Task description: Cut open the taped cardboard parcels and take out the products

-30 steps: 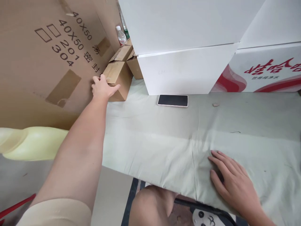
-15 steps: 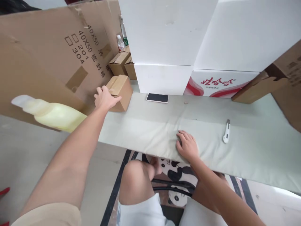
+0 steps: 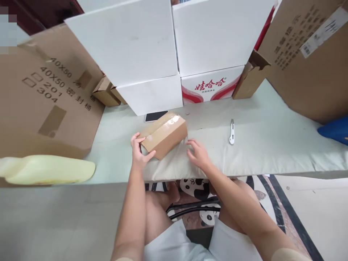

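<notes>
A small brown cardboard box (image 3: 170, 134), with shiny clear tape along its top, is in front of me over the cloth-covered table (image 3: 217, 156). My left hand (image 3: 140, 152) grips its near left end, thumb on one side and fingers on the other. The box sits at a slant, its far end pointing right. Close to that right end is my right hand (image 3: 199, 154), its fingers apart and slightly curled, holding nothing. A white utility knife (image 3: 232, 132) lies on the cloth further right. Behind the box a phone (image 3: 152, 116) is partly covered by it.
White cartons (image 3: 149, 94) stand along the back, one with red lettering. Large cardboard panels rise at the left (image 3: 46, 108) and right (image 3: 307, 72). A pale yellow bottle (image 3: 51, 169) is at the left edge, a blue object (image 3: 335, 130) at the right. Another small box (image 3: 106, 92) is back left.
My left hand has brought the small box from the left side to the table's middle. My right hand has lifted its fingers near the box. The view has turned right.
</notes>
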Demonstrator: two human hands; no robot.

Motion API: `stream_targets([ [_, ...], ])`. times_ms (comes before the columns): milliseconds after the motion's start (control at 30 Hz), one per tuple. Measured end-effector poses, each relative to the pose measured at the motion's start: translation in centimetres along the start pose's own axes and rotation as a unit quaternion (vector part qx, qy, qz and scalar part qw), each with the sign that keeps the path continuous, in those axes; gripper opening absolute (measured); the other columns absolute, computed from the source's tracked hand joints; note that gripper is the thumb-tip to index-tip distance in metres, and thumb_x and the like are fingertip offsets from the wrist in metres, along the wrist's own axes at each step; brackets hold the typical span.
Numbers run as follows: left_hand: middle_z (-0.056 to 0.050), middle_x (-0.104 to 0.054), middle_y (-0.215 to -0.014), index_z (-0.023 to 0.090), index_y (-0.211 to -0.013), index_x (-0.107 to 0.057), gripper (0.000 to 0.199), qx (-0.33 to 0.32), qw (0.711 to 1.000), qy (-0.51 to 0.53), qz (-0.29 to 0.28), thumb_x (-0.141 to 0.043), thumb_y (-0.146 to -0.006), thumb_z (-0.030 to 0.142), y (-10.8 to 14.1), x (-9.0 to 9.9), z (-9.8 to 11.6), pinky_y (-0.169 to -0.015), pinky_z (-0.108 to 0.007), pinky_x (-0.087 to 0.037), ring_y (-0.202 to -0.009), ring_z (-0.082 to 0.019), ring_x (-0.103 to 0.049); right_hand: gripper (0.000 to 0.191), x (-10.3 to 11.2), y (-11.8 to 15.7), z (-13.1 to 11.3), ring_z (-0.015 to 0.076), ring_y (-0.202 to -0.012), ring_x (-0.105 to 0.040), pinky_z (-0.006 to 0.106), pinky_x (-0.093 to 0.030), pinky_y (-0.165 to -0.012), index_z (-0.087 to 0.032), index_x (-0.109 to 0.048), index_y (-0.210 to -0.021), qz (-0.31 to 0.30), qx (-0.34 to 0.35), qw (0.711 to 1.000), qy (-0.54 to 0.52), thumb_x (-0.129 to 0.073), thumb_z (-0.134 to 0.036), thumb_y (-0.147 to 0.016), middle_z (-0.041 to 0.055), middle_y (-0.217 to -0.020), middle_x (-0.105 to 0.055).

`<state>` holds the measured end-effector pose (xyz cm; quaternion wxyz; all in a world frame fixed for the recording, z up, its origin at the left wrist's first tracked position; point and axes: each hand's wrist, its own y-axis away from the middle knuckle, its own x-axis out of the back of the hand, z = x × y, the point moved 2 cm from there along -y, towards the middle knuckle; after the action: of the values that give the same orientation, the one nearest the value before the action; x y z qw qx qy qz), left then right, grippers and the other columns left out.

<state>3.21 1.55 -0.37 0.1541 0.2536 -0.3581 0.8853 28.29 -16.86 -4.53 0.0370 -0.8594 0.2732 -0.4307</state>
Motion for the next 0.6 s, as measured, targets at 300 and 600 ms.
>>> stream_targets([
  [300,-0.020,-0.024,-0.160,0.027,-0.127,-0.044,0.085,-0.042,0.999,0.001,0.028,-0.069,-0.070,0.085,-2.2,-7.5,0.4,-0.118,-0.058,-0.037,-0.154,-0.042,-0.031,0.055,7.0,-4.3,9.6,0.0467,-0.157,-0.021,0.069,-0.028,-0.119,-0.015,-0.063,-0.135,0.207,-0.382,0.895,0.103,-0.062,-0.033,-0.083,0.0265,-0.166,-0.027],
  [600,-0.011,-0.047,-0.128,0.028,-0.117,-0.049,0.090,0.061,0.993,0.103,0.016,-0.074,-0.054,0.088,-2.7,-6.8,-0.2,-0.109,-0.051,-0.046,-0.128,-0.036,-0.053,0.038,7.4,-4.4,14.0,0.0368,-0.131,-0.057,0.062,-0.037,-0.121,-0.015,-0.077,-0.103,0.139,-0.299,0.943,-0.042,-0.053,-0.021,-0.075,0.0223,-0.132,-0.066],
])
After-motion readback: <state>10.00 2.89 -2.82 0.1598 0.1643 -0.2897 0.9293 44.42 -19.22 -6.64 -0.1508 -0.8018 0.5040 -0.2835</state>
